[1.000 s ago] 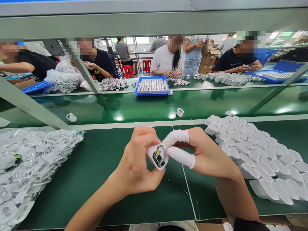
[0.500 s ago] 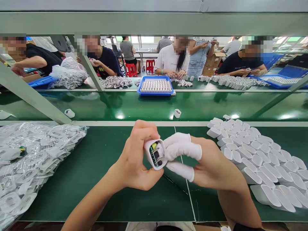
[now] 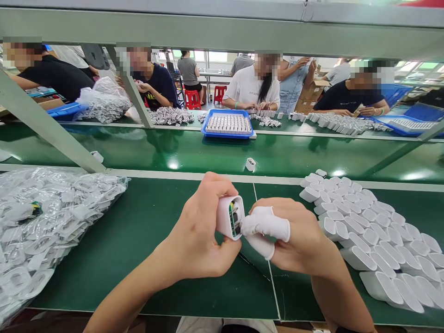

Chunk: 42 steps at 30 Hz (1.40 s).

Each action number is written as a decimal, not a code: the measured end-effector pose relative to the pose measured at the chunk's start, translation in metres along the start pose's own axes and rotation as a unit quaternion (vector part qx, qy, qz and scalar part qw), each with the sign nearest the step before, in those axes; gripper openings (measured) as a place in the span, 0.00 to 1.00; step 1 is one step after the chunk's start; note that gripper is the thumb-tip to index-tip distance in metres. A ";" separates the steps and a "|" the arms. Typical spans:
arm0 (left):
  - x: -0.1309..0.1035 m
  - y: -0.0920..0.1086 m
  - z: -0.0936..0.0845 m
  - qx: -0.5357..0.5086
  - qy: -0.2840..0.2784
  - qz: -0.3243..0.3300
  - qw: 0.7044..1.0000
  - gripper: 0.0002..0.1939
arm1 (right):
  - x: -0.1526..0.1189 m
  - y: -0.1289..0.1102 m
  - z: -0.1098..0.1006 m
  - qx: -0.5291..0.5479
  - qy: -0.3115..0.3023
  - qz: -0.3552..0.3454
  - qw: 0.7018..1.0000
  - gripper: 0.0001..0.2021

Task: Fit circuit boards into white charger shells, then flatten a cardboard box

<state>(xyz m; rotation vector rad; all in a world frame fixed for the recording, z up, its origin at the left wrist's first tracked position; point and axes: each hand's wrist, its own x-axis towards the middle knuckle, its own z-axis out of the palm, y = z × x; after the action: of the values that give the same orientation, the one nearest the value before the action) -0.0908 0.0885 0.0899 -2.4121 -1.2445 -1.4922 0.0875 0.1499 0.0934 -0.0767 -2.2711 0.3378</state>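
Note:
A white plastic charger housing (image 3: 224,216) is gripped between the thumb and fingers of my left hand (image 3: 197,231), above the green work surface. Its open end faces right and towards me, showing a green circuit board (image 3: 231,220) and metal pins inside. My right hand (image 3: 298,236) wears white finger cots (image 3: 272,226) on the thumb and some fingers. Those fingers are pinched together, with their tips at the housing's open rim by the pins. Whatever lies between the tips is hidden.
A clear bag (image 3: 62,208) of white plastic parts lies at left. Rows of white housings (image 3: 367,222) cover the right side. A single housing (image 3: 250,164) rests on the green belt beyond. Across it, several people sit by a blue tray (image 3: 227,135); slanted metal posts (image 3: 55,125) frame the bench.
The housing has turned, so its opening faces more to the right. My right thumb and fingers, apart before, have come together at the rim. The view has tilted slightly.

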 end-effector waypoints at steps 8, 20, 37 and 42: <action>0.000 0.001 0.002 0.020 0.019 0.011 1.000 0.24 | 0.002 -0.003 0.007 0.067 0.035 0.052 0.996 0.11; 0.002 -0.001 0.002 0.047 0.065 0.032 0.996 0.25 | 0.004 -0.007 -0.002 0.081 0.023 0.102 0.991 0.14; 0.000 -0.037 0.032 0.128 0.066 0.005 0.990 0.30 | 0.007 0.031 0.042 0.124 0.076 0.260 0.955 0.23; -0.024 -0.058 -0.006 0.238 -0.178 -0.066 0.952 0.20 | 0.006 0.116 0.046 -0.127 -0.055 0.510 0.849 0.24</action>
<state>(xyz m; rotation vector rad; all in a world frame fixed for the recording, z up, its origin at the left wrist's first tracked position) -0.1375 0.1108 0.0540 -2.3485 -1.6302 -0.6663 0.0421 0.2528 0.0378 -1.4618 -2.1786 0.5775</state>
